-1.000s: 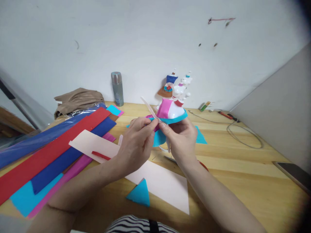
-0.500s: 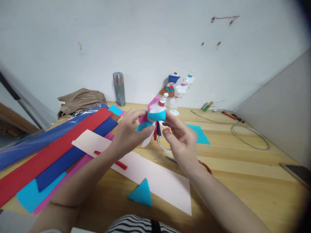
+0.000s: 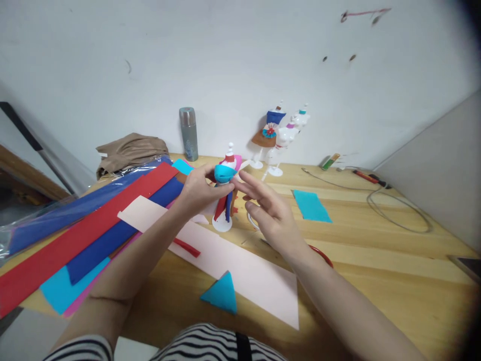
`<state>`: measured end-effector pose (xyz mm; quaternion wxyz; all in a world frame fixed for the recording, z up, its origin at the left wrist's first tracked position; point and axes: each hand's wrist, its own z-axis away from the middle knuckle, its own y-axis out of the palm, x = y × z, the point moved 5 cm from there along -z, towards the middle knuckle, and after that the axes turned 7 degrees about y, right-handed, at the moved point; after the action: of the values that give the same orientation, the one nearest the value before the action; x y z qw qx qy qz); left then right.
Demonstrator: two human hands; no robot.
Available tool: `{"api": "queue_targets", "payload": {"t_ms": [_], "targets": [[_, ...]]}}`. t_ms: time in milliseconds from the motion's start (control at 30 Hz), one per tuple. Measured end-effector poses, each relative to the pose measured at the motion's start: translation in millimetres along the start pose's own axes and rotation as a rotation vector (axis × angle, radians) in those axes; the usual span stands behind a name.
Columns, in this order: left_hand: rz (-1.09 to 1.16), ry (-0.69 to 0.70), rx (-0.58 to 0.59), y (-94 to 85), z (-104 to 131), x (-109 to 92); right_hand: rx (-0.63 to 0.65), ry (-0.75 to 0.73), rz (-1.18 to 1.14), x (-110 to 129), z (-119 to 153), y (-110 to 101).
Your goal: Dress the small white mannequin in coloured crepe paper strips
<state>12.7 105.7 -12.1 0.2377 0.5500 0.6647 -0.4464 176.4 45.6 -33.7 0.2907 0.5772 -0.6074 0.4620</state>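
Observation:
A small white dress form (image 3: 222, 223) stands upright on its round base, with a red neck band, a cyan band (image 3: 224, 173) round its chest, and red, blue and brown strips hanging below. My left hand (image 3: 203, 189) grips the form at its waist from the left, thumb across the front. My right hand (image 3: 268, 208) is just right of the form, fingers apart and fingertips close to the cyan band; nothing shows in its palm. Scissors with a red handle (image 3: 321, 254) lie partly under my right wrist.
Long red (image 3: 90, 233), blue and pink strips cover the left. A pale pink sheet (image 3: 259, 281), a cyan triangle (image 3: 222, 294) and a cyan piece (image 3: 311, 205) lie on the table. Behind are a flask (image 3: 188, 134), other dress forms (image 3: 275, 170) and a cable (image 3: 372, 198).
The dress form has moved left and down, turned, and now stands on its base. My right hand has let go of it, its fingers spreading. The view has shifted slightly.

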Motion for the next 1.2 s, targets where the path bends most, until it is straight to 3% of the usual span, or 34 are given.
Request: {"api": "queue_targets", "payload": {"t_ms": [233,400,467,633,1200], "targets": [[0.098,-0.005,0.068,-2.0,-8.6,4.2,-0.001,0.040,-0.075,-1.1,-6.9,-2.4],[0.131,-0.015,0.118,-1.5,-8.5,4.8,-0.311,-0.055,0.076,-1.3,-9.2,-17.7],[0.124,-0.029,0.138,0.2,-8.0,5.3,-0.369,-0.108,0.187,1.6,-9.4,-19.4],[0.139,-0.077,0.144,2.5,-7.7,6.2,-0.357,-0.115,0.309,3.4,-11.2,-14.2],[0.229,-0.160,0.200,-1.0,-2.1,1.7,-0.315,0.013,0.189,-0.7,-12.0,0.0]]}}
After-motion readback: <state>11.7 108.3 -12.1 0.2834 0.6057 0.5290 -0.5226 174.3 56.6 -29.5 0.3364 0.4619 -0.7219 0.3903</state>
